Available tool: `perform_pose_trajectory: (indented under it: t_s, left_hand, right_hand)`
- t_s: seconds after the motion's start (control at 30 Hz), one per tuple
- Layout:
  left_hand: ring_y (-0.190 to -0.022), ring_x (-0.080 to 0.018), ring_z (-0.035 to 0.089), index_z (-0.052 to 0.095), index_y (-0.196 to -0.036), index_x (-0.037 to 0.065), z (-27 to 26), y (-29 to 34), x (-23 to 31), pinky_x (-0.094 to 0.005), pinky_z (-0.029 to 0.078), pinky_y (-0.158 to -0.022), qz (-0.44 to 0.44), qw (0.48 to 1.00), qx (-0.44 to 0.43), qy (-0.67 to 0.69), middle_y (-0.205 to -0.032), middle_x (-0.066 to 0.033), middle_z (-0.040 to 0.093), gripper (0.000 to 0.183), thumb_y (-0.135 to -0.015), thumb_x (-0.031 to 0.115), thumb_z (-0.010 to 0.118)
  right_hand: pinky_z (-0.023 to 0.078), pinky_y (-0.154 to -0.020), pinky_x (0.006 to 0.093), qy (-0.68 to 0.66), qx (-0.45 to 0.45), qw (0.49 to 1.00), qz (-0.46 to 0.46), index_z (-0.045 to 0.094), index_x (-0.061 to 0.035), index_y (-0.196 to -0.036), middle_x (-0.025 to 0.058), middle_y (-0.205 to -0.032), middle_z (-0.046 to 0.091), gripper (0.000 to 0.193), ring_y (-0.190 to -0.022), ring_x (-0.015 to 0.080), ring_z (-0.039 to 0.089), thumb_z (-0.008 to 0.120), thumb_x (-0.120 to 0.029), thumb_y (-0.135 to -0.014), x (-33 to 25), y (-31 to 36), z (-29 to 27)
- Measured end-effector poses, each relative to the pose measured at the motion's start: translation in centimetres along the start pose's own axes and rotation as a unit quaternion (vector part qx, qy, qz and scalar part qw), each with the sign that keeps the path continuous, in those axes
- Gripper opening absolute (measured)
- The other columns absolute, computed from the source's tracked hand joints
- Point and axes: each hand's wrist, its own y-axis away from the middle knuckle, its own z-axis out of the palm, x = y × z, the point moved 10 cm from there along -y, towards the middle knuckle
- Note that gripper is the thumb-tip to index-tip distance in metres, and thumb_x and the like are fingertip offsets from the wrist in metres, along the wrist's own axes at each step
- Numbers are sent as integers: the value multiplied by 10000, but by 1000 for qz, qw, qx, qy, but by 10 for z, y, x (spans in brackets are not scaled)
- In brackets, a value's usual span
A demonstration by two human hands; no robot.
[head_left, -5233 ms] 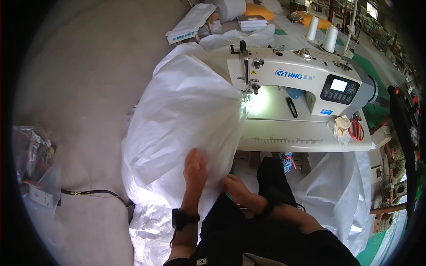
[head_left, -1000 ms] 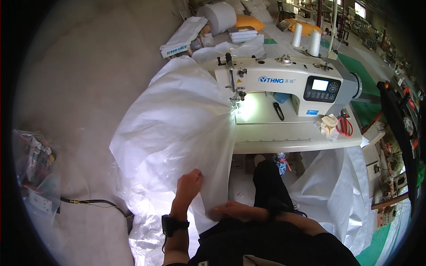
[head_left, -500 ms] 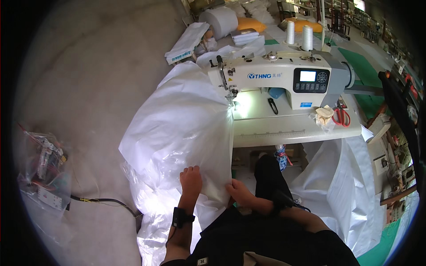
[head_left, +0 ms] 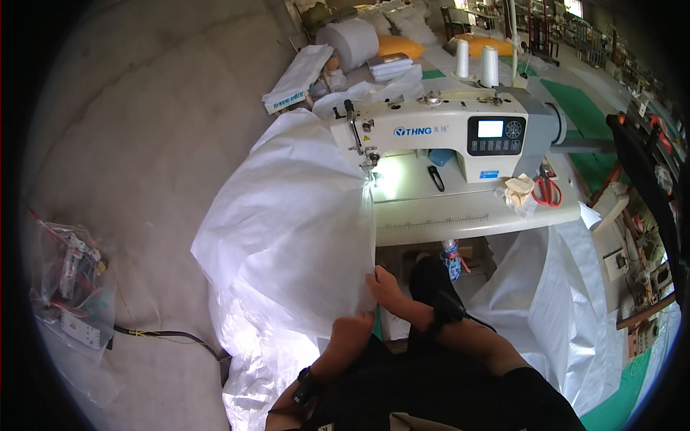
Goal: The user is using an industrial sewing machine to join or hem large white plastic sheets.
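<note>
A large white plastic-like sheet [head_left: 287, 223] hangs over the left end of the sewing machine's bed [head_left: 424, 212], its right edge running from under the needle area [head_left: 373, 169] down toward me. My right hand [head_left: 387, 289] pinches that edge just below the front of the bed. Lower down, my left hand [head_left: 352, 336] is closed at the same edge, slightly blurred, its fingertips partly hidden. The white sewing machine [head_left: 431, 123] has its lamp lit beside the needle.
On the bed lie black thread snips [head_left: 436, 178], red-handled scissors [head_left: 548, 192] and a crumpled cream cloth [head_left: 519, 188]. Two white thread cones [head_left: 489, 68] stand behind. More white sheeting [head_left: 550, 309] hangs at right. A bag of parts [head_left: 72, 287] and a black cable [head_left: 172, 337] lie at left.
My left hand has moved down and right, from resting over the sheet to its edge. My right hand has risen slightly along the edge. The view has shifted a little.
</note>
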Motion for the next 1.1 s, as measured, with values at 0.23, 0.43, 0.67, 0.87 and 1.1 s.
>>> perform_pose_trajectory:
  t_s: [0.23, 0.43, 0.67, 0.87, 1.1]
  left_hand:
    - [-910, -278, 629, 594, -1035, 91, -70, -55, -114, -420, 514, -690, -153, 973, 174, -15, -957, -106, 629, 281, -785, 216, 611]
    - [-1283, -274, 355, 298, -1418, 217, -23, -75, -297, -602, 193, -1056, -247, 877, 138, -389, -1399, -94, 362, 605, -849, 127, 482]
    - [-901, -268, 626, 668, -1070, 105, -173, -42, -320, -418, 445, -912, -156, 940, 244, -181, -908, -105, 675, 379, -791, -31, 451]
    - [-803, -334, 650, 674, -938, 28, -114, 12, -106, -392, 516, -730, 11, 985, -168, 23, -845, -198, 656, 228, -767, 47, 524]
    - [-738, -336, 638, 616, -853, 51, -98, -10, -98, -414, 506, -633, -129, 991, -41, -18, -783, -173, 640, 113, -757, 56, 558]
  right_hand:
    - [478, -569, 343, 82, 52, 994, -45, 566, 25, -876, 126, -726, 591, 313, -666, 189, 600, 433, -254, -929, 26, -8, -20]
    - [464, -624, 398, -10, 1, 999, 51, 556, 36, -924, 180, -761, 582, 312, -707, 293, 583, 418, -244, -928, 1, 12, -13]
    - [474, -526, 319, -11, -10, 1000, 10, 558, 37, -923, 94, -704, 566, 309, -599, 159, 567, 416, -237, -941, 16, -1, -1]
    - [472, -465, 317, -1, -38, 999, -9, 539, 31, -916, 92, -705, 566, 313, -553, 165, 572, 413, -254, -947, 9, -4, 5]
    - [492, -672, 417, 31, -98, 987, 122, 569, 25, -825, 208, -739, 620, 359, -736, 367, 623, 454, -300, -922, 16, 1, 0]
